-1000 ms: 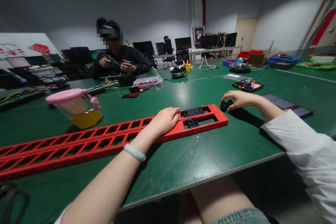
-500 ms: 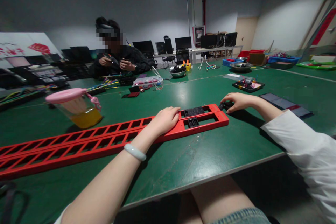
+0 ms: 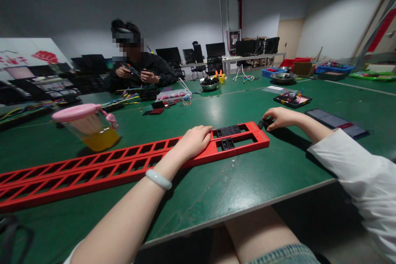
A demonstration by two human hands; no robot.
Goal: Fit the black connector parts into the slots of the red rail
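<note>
On the green counter (image 3: pixel 201 189), a long red slotted frame (image 3: pixel 93 187) lay slantwise, running out of view at the left. The work looked only partly done: a row of black modules (image 3: pixel 229 130) filled much of the far window at the frame's right end, and two black inserts (image 3: pixel 227 144) sat side by side in the near window, while the right-hand part of both windows and the visible slots farther left held none. The hands were well apart. The left hand (image 3: pixel 194 140) lay palm down across the frame, fingers outstretched, clasping nothing that showed; the right hand (image 3: pixel 280 118) had thumb and fingers bent around small black parts (image 3: pixel 260 125) just beyond the frame's right end, though whether they were pinched I could not tell. Across the counter, a person (image 3: pixel 148 66) held a dark device. A pink-lidded pitcher (image 3: pixel 95 132) stood just behind the frame, a dark tablet (image 3: pixel 337 123) lay near the right forearm, and farther back were a shallow black tray (image 3: pixel 283 103) and a metal bowl (image 3: pixel 209 88). The left hand and forearm hid some middle slots.
</note>
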